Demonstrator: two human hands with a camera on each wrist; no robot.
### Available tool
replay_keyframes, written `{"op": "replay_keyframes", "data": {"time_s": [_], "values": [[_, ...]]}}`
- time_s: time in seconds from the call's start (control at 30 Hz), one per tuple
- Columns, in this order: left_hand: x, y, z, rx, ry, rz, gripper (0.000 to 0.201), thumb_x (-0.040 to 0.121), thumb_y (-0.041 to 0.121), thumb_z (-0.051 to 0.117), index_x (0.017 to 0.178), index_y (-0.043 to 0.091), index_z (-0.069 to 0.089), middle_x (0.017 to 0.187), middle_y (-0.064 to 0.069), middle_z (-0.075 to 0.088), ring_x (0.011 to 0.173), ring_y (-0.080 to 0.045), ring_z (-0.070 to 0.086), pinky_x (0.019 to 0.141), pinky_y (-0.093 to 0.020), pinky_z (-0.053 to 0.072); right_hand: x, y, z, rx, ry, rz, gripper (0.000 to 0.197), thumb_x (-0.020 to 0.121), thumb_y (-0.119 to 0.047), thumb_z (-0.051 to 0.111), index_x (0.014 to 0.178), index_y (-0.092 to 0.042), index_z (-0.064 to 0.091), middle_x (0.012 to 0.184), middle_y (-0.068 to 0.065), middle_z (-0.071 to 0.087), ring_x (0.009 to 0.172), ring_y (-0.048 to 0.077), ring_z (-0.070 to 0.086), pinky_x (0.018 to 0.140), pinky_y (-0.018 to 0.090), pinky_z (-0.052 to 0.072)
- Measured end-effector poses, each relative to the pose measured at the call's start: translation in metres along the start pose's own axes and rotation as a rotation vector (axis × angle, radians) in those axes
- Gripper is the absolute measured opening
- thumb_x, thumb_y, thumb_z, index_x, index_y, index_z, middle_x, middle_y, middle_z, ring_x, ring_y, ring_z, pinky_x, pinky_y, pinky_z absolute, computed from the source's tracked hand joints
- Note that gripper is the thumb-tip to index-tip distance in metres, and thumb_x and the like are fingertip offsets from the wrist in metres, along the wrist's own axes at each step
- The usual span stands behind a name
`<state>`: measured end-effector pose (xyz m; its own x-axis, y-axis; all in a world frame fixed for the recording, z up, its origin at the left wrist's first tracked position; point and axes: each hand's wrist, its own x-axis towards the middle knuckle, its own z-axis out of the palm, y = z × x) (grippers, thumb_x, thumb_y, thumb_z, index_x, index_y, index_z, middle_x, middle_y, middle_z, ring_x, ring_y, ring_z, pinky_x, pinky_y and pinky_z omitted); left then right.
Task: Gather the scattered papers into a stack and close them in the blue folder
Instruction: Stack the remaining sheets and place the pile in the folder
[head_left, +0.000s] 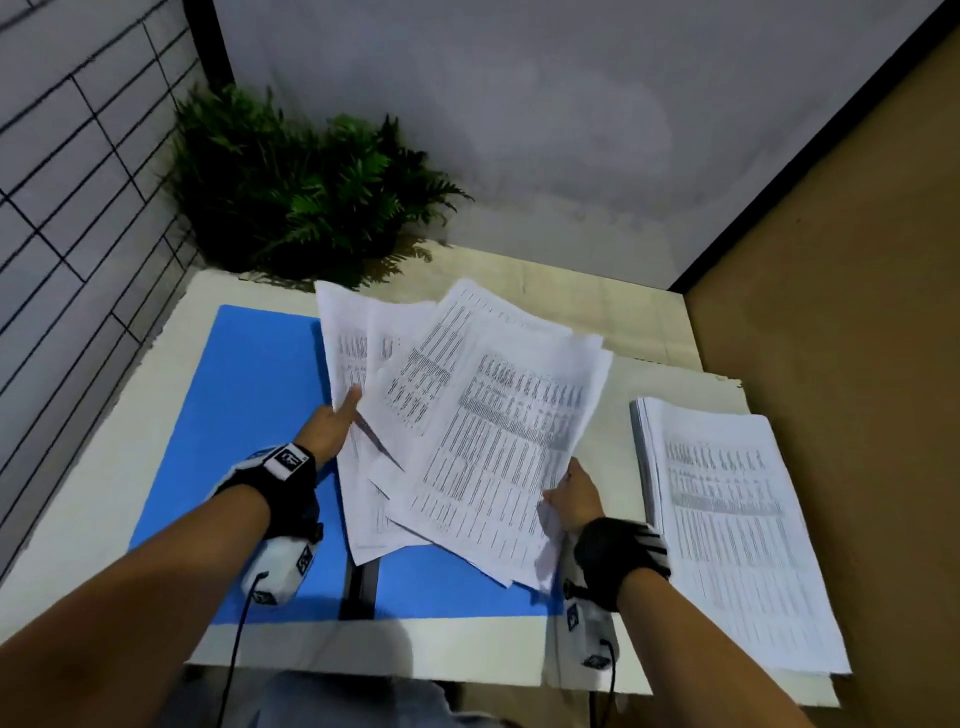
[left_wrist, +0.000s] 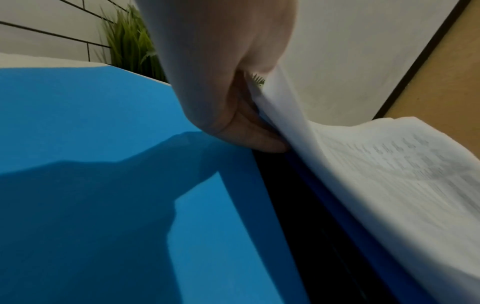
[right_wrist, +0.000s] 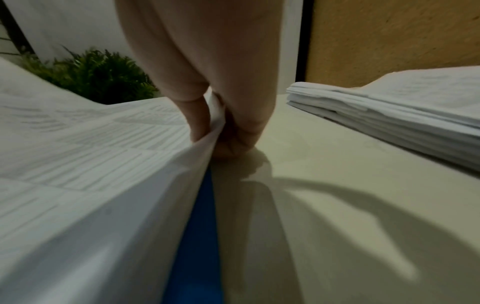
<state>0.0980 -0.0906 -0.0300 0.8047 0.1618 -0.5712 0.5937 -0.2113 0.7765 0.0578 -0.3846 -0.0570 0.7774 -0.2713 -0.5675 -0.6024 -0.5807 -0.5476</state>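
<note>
1. Right now my left hand (head_left: 332, 423) pinches the left edge of the papers (head_left: 467, 415), and my right hand (head_left: 571, 496) pinches the right edge. My hands are apart, one on each side. The papers are fanned out and crooked, lifted a bit over the right half of the open folder (head_left: 249, 415), which lies flat on the counter (head_left: 104, 493).

2. The sheets stick out at many angles. If I push my hands together too fast, I think the papers could bend in the middle or get creased.

3. I only hold the edges. In the right wrist view my fingers (right_wrist: 200, 123) grip a thin bunch of sheets. A loose sheet in the middle could slip out and fall back on the counter.

4. Some corners poke past the folder's far edge and over its dark spine (head_left: 358, 587). If I close the folder like that, corners could get crushed or stick out.

5. Another pile (head_left: 727, 519) sits well to the right of my right hand. If my arm bumps it, those sheets might slide off the counter edge or mix with mine.

6. The plant (head_left: 291, 192) is just behind the papers. If I lift too far forward, the top sheets could catch on its leaves.
</note>
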Motion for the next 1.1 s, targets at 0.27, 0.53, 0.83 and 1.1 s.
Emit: {"op": "replay_keyframes", "data": {"time_s": [0.27, 0.53, 0.83, 1.1], "values": [[0.022, -0.007, -0.007, -0.565, -0.087, -0.136, 0.049, 0.092, 0.04, 0.042, 0.132, 0.011, 0.047, 0.128, -0.01, 0.055, 0.115, -0.029, 0.054, 0.096, -0.039, 0.042, 0.0, -0.012, -0.016, 0.045, -0.223, -0.089, 0.037, 0.086, 0.017, 0.04, 0.113, -0.007, 0.052, 0.075, -0.001, 0.065, 0.057, -0.003, 0.06, 0.042, 0.004, 0.04], [0.025, -0.027, 0.026, 0.165, -0.193, -0.135, 0.05, 0.073, 0.009, 0.072, 0.117, -0.005, 0.056, 0.121, -0.022, 0.062, 0.109, -0.034, 0.06, 0.097, -0.036, 0.046, 0.004, -0.024, 0.009, -0.084, -0.108, -0.123, 0.063, 0.083, -0.004, 0.064, 0.138, -0.001, 0.034, 0.14, 0.016, 0.047, 0.128, 0.03, 0.047, 0.104, 0.033, 0.039], [-0.013, -0.007, 0.017, 0.022, -0.163, 0.097, 0.053, 0.081, 0.008, 0.065, 0.128, 0.002, 0.043, 0.128, -0.014, 0.053, 0.114, -0.028, 0.051, 0.094, -0.033, 0.038, -0.018, -0.035, -0.004, 0.526, -0.097, -0.137, 0.049, 0.082, 0.006, 0.063, 0.126, -0.003, 0.045, 0.117, 0.005, 0.056, 0.109, 0.022, 0.054, 0.09, 0.031, 0.047], [-0.085, 0.078, -0.028, -0.176, -0.194, 0.423, 0.028, 0.075, -0.004, 0.067, 0.09, 0.018, 0.059, 0.064, 0.024, 0.067, 0.065, 0.007, 0.064, 0.062, -0.007, 0.051, -0.058, -0.083, -0.069, 0.755, -0.014, -0.525, 0.023, 0.07, 0.005, 0.071, 0.082, -0.012, 0.061, 0.061, -0.015, 0.073, 0.061, -0.002, 0.068, 0.061, 0.014, 0.054]]}}
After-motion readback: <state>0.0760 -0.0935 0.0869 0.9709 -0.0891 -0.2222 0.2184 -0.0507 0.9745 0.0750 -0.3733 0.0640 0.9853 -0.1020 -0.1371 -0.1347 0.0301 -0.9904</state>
